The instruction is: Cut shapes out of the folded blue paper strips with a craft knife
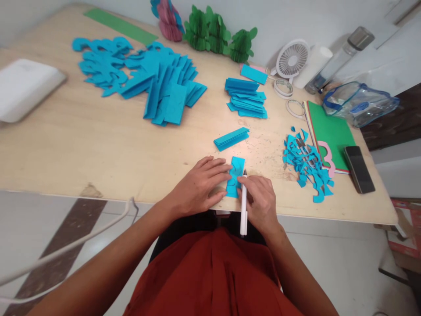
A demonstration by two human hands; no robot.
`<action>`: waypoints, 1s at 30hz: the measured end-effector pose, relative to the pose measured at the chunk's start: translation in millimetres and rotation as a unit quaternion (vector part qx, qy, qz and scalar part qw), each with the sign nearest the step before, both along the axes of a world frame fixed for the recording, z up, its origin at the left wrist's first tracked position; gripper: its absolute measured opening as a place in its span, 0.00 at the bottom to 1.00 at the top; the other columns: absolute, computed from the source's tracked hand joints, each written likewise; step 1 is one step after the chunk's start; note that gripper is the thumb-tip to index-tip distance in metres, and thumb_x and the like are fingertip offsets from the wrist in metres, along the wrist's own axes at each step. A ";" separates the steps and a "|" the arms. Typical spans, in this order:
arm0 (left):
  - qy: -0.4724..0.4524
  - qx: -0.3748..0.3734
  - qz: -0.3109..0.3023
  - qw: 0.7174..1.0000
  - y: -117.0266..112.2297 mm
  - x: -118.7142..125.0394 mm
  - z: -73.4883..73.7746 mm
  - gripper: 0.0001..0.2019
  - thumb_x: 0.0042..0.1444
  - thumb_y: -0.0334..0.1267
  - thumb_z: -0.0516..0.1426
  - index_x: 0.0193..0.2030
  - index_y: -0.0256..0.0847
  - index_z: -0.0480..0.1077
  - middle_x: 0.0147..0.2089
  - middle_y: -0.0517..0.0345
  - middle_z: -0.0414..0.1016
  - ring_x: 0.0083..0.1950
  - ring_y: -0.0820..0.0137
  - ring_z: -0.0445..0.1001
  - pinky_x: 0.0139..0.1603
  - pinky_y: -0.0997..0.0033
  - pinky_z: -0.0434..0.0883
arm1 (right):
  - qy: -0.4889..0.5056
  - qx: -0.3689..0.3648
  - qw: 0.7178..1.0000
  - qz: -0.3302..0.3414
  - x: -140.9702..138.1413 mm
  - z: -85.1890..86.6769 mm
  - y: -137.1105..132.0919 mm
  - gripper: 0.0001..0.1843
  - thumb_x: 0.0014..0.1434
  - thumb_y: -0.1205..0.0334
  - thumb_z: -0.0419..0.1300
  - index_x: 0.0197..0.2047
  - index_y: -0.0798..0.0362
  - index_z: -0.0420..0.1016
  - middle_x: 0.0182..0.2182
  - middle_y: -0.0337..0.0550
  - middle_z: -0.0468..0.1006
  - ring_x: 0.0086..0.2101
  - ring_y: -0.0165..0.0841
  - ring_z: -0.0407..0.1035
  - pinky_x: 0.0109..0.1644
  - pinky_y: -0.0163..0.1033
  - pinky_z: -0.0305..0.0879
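A small folded strip of blue paper (235,169) lies near the table's front edge, with dark curved lines drawn on it. My left hand (208,182) rests beside it, fingers stretched out and their tips at the strip's left side. In my right hand (261,197) is a white pen (244,206), its dark tip pointing away from me; the fingers touch the strip's right edge. Just beyond lies a folded blue paper piece (232,138). Farther back is a stack of folded blue strips (246,98).
Cut blue shapes and folded papers (167,83) cover the back left. Blue scraps (305,162) lie at right, by a green sheet (332,131), a pink cutout (327,158) and a phone (359,169). A fan (292,58), tape rolls (283,88) and a bottle (342,59) stand behind.
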State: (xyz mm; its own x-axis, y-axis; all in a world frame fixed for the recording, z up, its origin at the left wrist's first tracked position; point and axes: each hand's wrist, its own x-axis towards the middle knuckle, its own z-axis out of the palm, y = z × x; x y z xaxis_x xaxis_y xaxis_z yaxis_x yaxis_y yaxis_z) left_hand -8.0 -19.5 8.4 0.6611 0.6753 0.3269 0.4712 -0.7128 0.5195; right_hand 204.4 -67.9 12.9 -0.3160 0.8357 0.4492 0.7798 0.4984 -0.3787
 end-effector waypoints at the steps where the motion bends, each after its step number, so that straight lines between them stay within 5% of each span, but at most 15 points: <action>1: 0.000 0.001 0.000 1.000 0.0 0.1 -0.2 0.16 0.61 0.38 0.54 0.54 0.40 0.72 0.63 0.47 0.72 0.67 0.56 0.64 0.69 0.45 0.59 | 0.000 -0.001 1.000 0.000 -0.1 0.1 -0.1 0.16 0.63 0.72 0.54 0.52 0.52 0.75 0.39 0.48 0.81 0.43 0.41 0.74 0.46 0.47 0.66; 30: -0.002 0.015 0.006 1.000 -2.2 -0.7 1.0 0.16 0.61 0.38 0.54 0.55 0.39 0.71 0.63 0.45 0.71 0.68 0.55 0.64 0.69 0.46 0.59 | -0.002 0.002 1.000 0.010 0.6 -1.2 -0.4 0.15 0.65 0.72 0.54 0.53 0.52 0.74 0.40 0.47 0.81 0.43 0.40 0.73 0.45 0.47 0.66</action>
State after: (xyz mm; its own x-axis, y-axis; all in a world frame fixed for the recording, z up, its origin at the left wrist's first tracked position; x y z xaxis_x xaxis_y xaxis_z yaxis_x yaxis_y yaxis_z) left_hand -8.7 -21.7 9.4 0.6519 0.6728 0.3498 0.4770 -0.7225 0.5005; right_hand 205.1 -68.3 11.7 -0.3348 0.8272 0.4514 0.7715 0.5157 -0.3728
